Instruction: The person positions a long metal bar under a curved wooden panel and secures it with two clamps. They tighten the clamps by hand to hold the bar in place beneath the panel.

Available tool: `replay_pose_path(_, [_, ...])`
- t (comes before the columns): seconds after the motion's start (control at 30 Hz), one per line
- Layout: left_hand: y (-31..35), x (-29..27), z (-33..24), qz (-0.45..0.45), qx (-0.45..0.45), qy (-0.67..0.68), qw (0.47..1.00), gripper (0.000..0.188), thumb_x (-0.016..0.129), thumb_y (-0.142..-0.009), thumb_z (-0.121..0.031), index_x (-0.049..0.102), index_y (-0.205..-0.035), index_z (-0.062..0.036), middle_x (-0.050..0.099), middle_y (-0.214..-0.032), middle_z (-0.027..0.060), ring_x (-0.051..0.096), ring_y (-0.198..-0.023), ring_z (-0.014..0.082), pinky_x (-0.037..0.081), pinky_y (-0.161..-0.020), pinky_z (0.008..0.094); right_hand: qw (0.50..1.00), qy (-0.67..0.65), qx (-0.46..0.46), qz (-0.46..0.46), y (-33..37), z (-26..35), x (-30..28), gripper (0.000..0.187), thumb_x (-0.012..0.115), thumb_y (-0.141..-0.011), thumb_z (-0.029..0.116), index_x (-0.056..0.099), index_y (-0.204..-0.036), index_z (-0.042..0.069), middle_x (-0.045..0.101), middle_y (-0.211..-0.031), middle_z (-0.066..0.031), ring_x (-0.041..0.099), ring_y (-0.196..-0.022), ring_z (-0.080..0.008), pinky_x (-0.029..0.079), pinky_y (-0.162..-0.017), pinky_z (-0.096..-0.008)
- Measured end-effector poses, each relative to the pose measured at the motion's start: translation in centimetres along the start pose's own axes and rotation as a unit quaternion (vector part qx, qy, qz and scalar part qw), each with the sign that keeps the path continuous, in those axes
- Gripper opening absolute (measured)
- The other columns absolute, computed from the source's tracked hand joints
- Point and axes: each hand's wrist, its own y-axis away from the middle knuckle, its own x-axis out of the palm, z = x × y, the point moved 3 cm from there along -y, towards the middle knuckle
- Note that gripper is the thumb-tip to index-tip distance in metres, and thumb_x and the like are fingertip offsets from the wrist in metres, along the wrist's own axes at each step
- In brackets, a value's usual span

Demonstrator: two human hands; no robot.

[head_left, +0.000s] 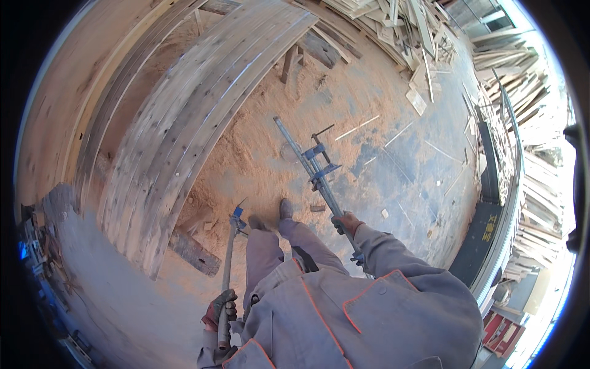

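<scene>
My left hand (220, 309), in a dark and reddish glove, is closed round the lower part of a long pipe clamp (228, 261). That clamp stands nearly upright along my left leg, its blue jaw (237, 214) near my shoe. On the other side, my right hand (348, 224), also gloved, grips long metal bar clamps (327, 198), slanting up and left away from me. Blue-grey jaws and a thin cross handle (322, 131) sit partway along them. Whether it holds one clamp or two pressed together, I cannot tell.
Long wooden planks (184, 117) lie side by side to my left, with a dark timber block (193, 251) at their near end. Sawdust (258, 141) and thin offcuts litter the floor. Scrap wood piles (393, 27) stand far ahead; a dark metal beam (479, 243) runs at right.
</scene>
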Motion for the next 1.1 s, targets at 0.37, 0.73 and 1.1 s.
replay_pose_path(0.37, [-9.2,4.1,-12.7,0.014,0.036,0.133,0.990,0.018,0.074,-0.096,-0.019,0.066,-0.108,-0.0080,0.062,-0.078,-0.0011,0.056,-0.055,0.0086,0.048,-0.048,0.0251,0.994,0.083,-0.074,0.006,-7.2,24.3,0.7,0.030,0.078,-0.085,0.022,0.064,-0.104,0.003,0.063,-0.075,-0.0058,0.058,-0.055,-0.0155,0.047,-0.048,-0.0329])
replay_pose_path(0.73, [-8.0,10.9,-22.8,-0.031,0.042,0.208,0.977,0.020,0.080,-0.092,-0.020,0.066,-0.101,-0.0089,0.061,-0.069,-0.0016,0.054,-0.051,0.0097,0.048,-0.046,0.0269,0.963,0.230,-0.139,0.018,-20.4,55.5,4.2,0.022,0.078,-0.085,0.023,0.066,-0.096,0.008,0.062,-0.071,-0.0039,0.057,-0.054,-0.0147,0.047,-0.049,-0.0323])
replay_pose_path(1.1, [-6.5,25.9,-27.8,-0.124,0.022,0.415,0.901,0.026,0.070,-0.099,-0.025,0.065,-0.118,-0.0076,0.061,-0.078,-0.0001,0.055,-0.053,0.0114,0.048,-0.050,0.0292,0.894,0.368,-0.255,0.025,-53.9,82.9,12.1,0.030,0.076,-0.083,0.030,0.072,-0.093,0.002,0.070,-0.077,-0.0103,0.066,-0.070,-0.0209,0.051,-0.063,-0.0407])
